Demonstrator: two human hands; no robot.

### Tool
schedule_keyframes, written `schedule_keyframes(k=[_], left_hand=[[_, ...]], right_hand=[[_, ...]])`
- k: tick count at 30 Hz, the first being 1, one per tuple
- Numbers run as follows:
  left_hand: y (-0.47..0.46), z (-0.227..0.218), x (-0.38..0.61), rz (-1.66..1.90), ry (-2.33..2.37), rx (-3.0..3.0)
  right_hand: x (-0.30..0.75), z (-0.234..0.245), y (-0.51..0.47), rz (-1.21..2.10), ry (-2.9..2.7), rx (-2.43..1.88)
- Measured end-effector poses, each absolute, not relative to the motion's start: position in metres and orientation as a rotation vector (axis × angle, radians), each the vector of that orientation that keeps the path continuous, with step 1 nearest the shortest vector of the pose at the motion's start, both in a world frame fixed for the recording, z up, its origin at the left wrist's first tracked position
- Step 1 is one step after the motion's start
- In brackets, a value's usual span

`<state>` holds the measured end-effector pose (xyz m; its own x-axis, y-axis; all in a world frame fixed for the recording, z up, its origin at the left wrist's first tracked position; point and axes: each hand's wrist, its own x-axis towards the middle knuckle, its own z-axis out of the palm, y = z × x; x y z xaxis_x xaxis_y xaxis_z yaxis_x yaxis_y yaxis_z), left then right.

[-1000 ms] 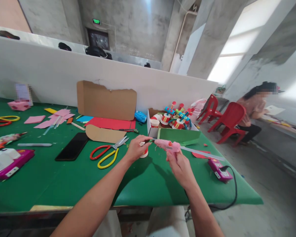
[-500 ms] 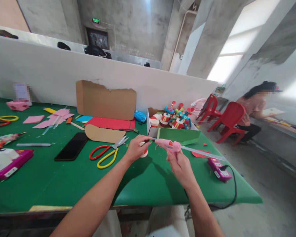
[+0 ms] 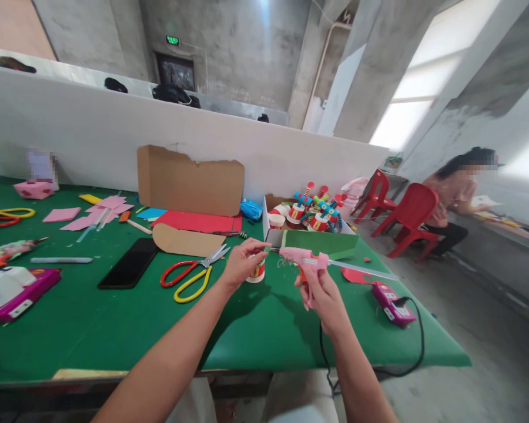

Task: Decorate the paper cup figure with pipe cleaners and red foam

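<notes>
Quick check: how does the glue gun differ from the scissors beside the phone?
The glue gun is gripped in the right hand, above the table; the scissors lie on it, untouched.
The glue gun is pink, with a clear stick out its back; the scissors have one red and one yellow handle.
Both are hand tools.

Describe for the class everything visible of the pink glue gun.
The pink glue gun, apparently plastic, has an orange trigger and a dark nozzle pointing toward a small green piece in the left hand; whether they touch is unclear. The right hand grips it, with its body roughly level above the green table. A long translucent glue stick juts from its rear. A black cable hangs below that hand.
</notes>
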<state>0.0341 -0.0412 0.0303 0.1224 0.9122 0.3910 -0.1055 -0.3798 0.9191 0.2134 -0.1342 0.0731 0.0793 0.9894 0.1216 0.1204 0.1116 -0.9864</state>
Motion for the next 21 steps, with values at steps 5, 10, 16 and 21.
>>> schedule_keyframes(k=[5, 10, 16, 21], left_hand=[[-0.041, 0.030, 0.035, 1.355, 0.728, 1.209], [-0.040, 0.031, 0.032, 1.328, 0.578, 0.910], [-0.038, 0.034, 0.029, 1.363, 0.494, 0.834], [-0.038, 0.033, 0.029, 1.370, 0.507, 0.858]], right_hand=[[0.210, 0.073, -0.133, 1.091, -1.141, -1.185], [0.224, 0.067, -0.128, 1.245, -0.996, -1.102], [0.276, 0.053, -0.118, 1.221, -0.844, -1.272], [0.314, 0.027, -0.103, 1.187, -0.802, -1.440]])
